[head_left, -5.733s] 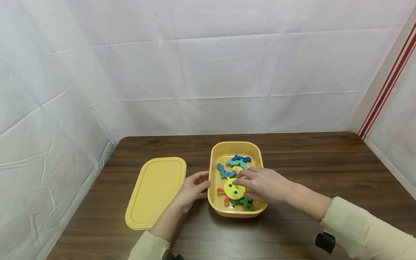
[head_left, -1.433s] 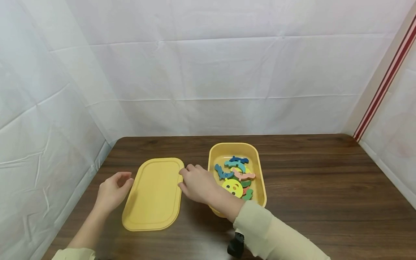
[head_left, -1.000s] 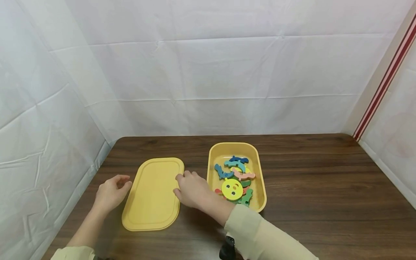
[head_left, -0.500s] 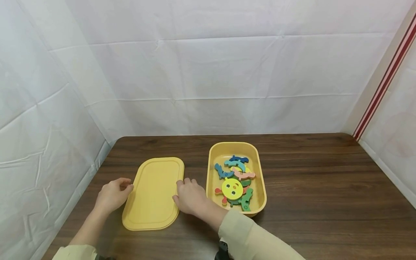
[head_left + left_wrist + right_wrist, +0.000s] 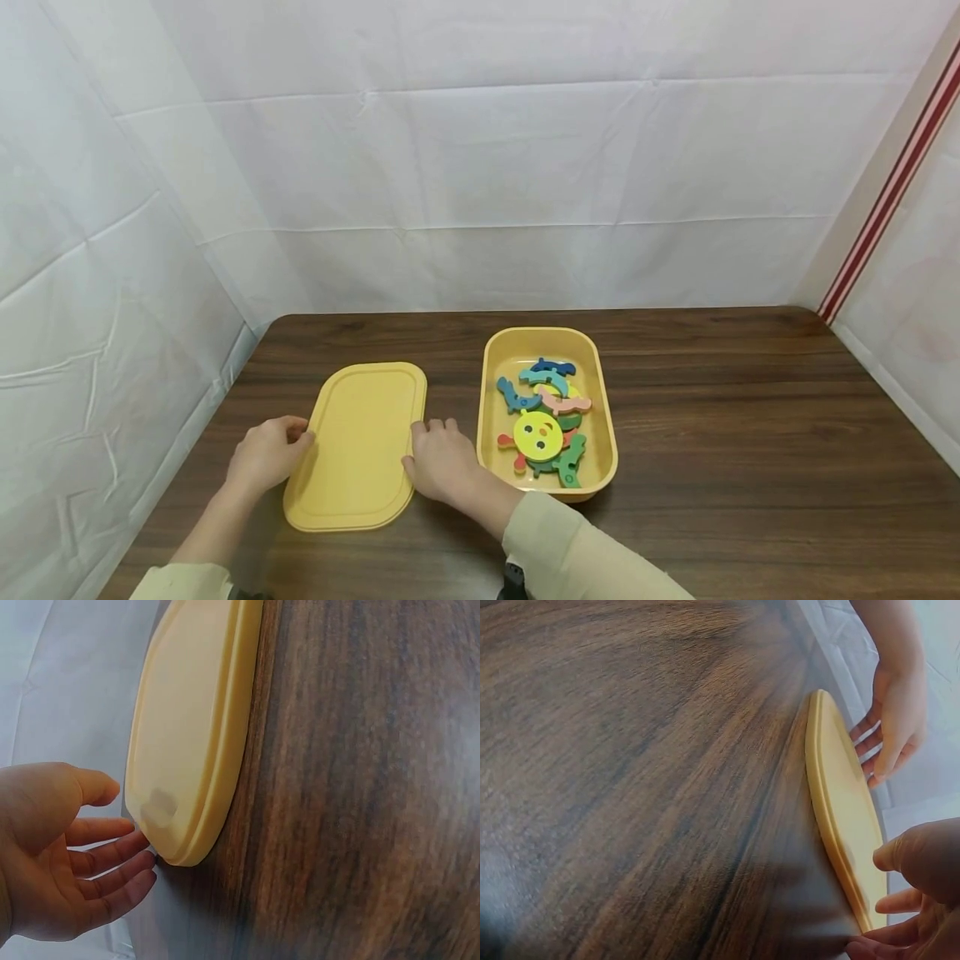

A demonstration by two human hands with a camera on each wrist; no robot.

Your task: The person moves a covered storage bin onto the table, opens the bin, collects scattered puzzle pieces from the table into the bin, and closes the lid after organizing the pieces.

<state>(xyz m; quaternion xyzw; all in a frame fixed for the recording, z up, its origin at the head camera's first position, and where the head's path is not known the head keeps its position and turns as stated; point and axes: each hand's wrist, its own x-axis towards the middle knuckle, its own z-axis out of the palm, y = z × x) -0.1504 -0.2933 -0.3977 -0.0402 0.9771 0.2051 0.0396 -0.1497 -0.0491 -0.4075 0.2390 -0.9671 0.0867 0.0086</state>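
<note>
A yellow rectangular lid (image 5: 360,446) with rounded corners lies flat on the table. My left hand (image 5: 267,454) is at its left edge; in the left wrist view the fingertips (image 5: 141,844) reach the rim and the thumb hovers apart from it. At the lid's right edge is my right hand (image 5: 442,462). Seen from the right wrist, its thumb (image 5: 900,855) is over the lid and the fingers lie by the rim; contact is hard to tell. To the right stands a yellow box (image 5: 606,442) with colourful animal-shaped pieces and a yellow face piece (image 5: 537,437) inside.
Dark wood-grain table (image 5: 720,433) extends to the right of the box. White cloth (image 5: 480,158) hangs behind and along the left side. A red-striped strip (image 5: 892,192) runs up at the right.
Both hands left the box for the lid's two sides. Over the last second the right hand has come slightly nearer the front and the left slightly right. Lid and box stay in place.
</note>
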